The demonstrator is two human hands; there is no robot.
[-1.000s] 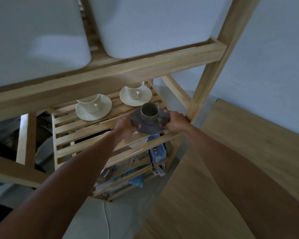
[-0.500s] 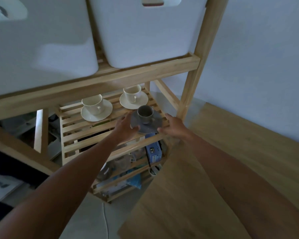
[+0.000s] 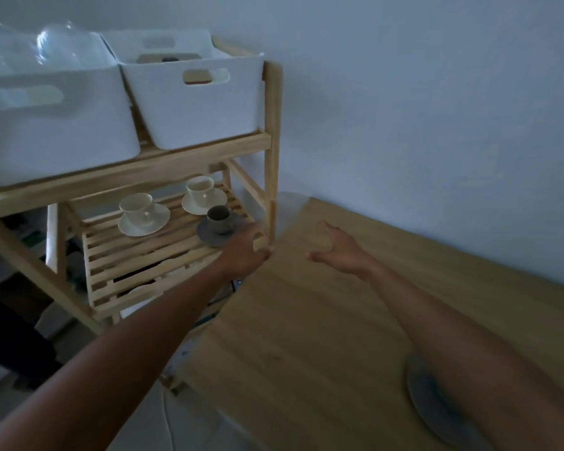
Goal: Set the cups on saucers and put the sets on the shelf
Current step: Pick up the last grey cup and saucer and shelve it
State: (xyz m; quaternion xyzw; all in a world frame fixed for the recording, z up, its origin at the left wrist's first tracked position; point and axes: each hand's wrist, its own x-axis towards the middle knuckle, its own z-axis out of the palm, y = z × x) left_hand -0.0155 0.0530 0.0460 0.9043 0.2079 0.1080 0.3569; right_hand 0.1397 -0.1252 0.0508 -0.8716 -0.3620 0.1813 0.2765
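Note:
A grey cup [image 3: 219,218] stands on a grey saucer [image 3: 210,235] at the right front of the slatted wooden shelf [image 3: 134,255]. Behind it are two white cup-and-saucer sets, one at the left [image 3: 143,213] and one at the back [image 3: 203,195]. My left hand [image 3: 245,250] hovers just right of the grey saucer, fingers apart, holding nothing. My right hand [image 3: 341,250] is spread open above the wooden table [image 3: 306,320]. Another grey saucer [image 3: 437,408] lies on the table, partly hidden under my right forearm.
Two white storage bins, one on the left [image 3: 52,115] and one on the right [image 3: 196,96], fill the shelf's upper level. A wooden post [image 3: 272,151] stands at the shelf's right corner next to my left hand. Clutter sits on the lower level. A white wall rises behind.
Both hands let go of the grey cup and saucer, which now rest on the shelf. The hands pulled back, the right one over the table. The view has risen and backed away.

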